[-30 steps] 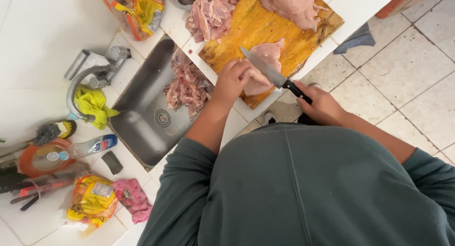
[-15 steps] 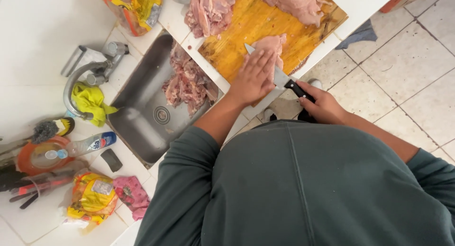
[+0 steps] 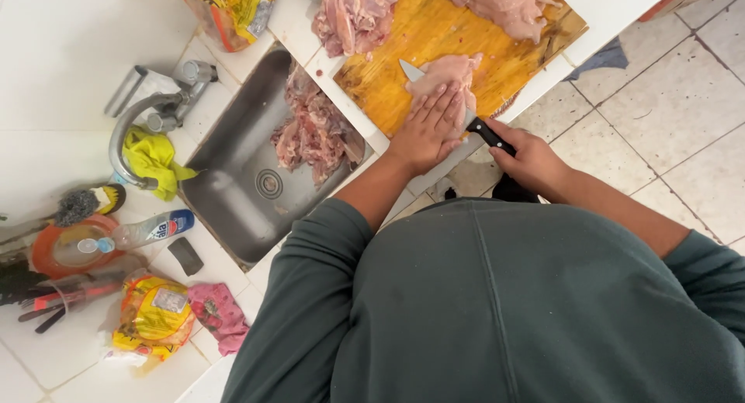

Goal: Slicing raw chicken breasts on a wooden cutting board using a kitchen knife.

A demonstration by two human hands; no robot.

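The left hand point(image 3: 429, 131) lies flat, fingers together and stretched out, pressing down on a pale piece of raw chicken point(image 3: 446, 76) that sits on the yellow wooden cutting board point(image 3: 396, 77); the right hand point(image 3: 530, 159) is closed around the black handle of a knife point(image 3: 454, 108), whose blade runs under the left hand's fingers and through the meat, its tip showing just beyond the piece; the board rests on the white tiled worktop point(image 3: 299, 15), near its front edge; a larger cut of chicken point(image 3: 504, 3) lies at the far side of the board, and a heap of cut pieces point(image 3: 353, 15) sits at the board's left end, just beside the steel sink point(image 3: 233, 186); more raw meat point(image 3: 314, 131) is piled inside the sink, near the drain; a curved tap point(image 3: 143, 120) stands behind the sink with a yellow cloth point(image 3: 155, 159) draped at its base; near it lie a plastic bottle point(image 3: 143, 232), a pink cloth point(image 3: 217, 314) and a yellow bag point(image 3: 151, 318); the person wears a dark green long-sleeved top point(image 3: 481, 310).
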